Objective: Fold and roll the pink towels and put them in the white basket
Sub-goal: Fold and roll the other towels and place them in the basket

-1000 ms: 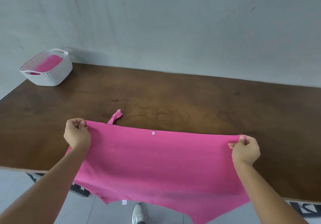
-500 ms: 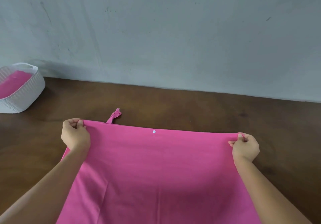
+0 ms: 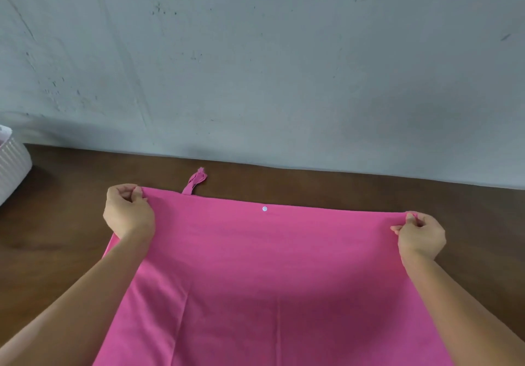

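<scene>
Dark wooden table [image 3: 284, 184] against grey wall, white basket [image 3: 12, 164] at left edge, contents unclear, both hands pinching pink towel [image 3: 270, 280] corners

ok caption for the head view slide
Both hands, left and right, pinch the pink towel corners over the table.

my count rn: 1 pink towel [image 3: 272, 280] | 1 hanging loop [image 3: 196, 182] on its far edge | 1 little white snap button [image 3: 264, 209] | 2 hands, left hand [image 3: 127, 213] + right hand [image 3: 420, 236] | 1 white basket [image 3: 12, 167], only partly in frame | 1 wooden table [image 3: 341, 189]
</scene>
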`<state>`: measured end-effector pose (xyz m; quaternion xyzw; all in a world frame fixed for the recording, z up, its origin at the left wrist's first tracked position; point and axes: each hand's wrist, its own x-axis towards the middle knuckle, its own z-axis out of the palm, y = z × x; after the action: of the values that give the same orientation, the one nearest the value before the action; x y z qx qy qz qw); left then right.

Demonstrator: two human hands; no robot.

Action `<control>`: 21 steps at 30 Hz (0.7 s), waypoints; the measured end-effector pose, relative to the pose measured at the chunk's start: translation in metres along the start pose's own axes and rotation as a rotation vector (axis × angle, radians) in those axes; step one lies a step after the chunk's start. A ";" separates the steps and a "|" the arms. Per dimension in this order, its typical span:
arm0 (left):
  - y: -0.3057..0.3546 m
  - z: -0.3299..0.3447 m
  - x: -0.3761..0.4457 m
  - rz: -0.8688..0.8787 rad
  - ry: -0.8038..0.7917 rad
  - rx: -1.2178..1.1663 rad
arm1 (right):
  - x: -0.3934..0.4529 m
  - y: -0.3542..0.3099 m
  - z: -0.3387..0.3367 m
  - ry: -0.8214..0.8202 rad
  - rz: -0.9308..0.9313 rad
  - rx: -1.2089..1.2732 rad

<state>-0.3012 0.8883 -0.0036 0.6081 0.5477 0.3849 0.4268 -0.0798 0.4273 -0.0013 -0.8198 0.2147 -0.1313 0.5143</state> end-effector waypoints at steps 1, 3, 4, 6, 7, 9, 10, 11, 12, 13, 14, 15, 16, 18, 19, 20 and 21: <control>0.002 0.005 0.002 0.001 0.002 -0.006 | 0.005 -0.001 0.005 -0.007 0.004 0.001; 0.006 0.016 0.007 0.010 0.003 -0.011 | 0.014 -0.003 0.013 -0.015 0.010 0.011; 0.008 0.021 0.010 0.011 0.004 -0.007 | 0.019 -0.005 0.018 -0.019 0.006 0.018; 0.010 0.032 0.017 0.019 0.000 0.005 | 0.028 -0.010 0.028 -0.023 0.001 0.038; 0.012 0.039 0.020 0.024 -0.002 0.011 | 0.033 -0.013 0.032 -0.026 -0.002 0.046; 0.017 0.049 0.027 0.033 0.001 0.017 | 0.043 -0.016 0.042 -0.040 0.000 0.056; 0.020 0.054 0.029 0.038 0.005 0.023 | 0.048 -0.017 0.047 -0.046 0.002 0.065; 0.022 0.058 0.032 0.040 0.006 0.031 | 0.054 -0.019 0.052 -0.053 0.003 0.072; 0.024 0.062 0.033 0.043 0.009 0.042 | 0.059 -0.020 0.058 -0.060 0.006 0.082; 0.026 0.066 0.035 0.046 0.013 0.051 | 0.065 -0.021 0.063 -0.064 0.007 0.089; 0.028 0.070 0.037 0.053 0.019 0.060 | 0.070 -0.023 0.069 -0.068 0.007 0.096; 0.028 0.074 0.040 0.059 0.026 0.068 | 0.074 -0.024 0.074 -0.072 0.005 0.106; 0.030 0.077 0.042 0.064 0.033 0.078 | 0.079 -0.025 0.078 -0.079 0.002 0.115; 0.032 0.084 0.047 0.067 0.034 0.094 | 0.088 -0.027 0.086 -0.098 -0.006 0.119; 0.033 0.087 0.049 0.075 0.035 0.105 | 0.091 -0.028 0.088 -0.112 -0.008 0.112; 0.034 0.089 0.050 0.086 0.032 0.114 | 0.095 -0.028 0.091 -0.127 -0.006 0.110; 0.035 0.090 0.050 0.092 0.028 0.122 | 0.097 -0.028 0.092 -0.138 -0.005 0.108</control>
<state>-0.2005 0.9286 -0.0014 0.6519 0.5475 0.3787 0.3631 0.0516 0.4629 -0.0163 -0.7985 0.1692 -0.0872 0.5712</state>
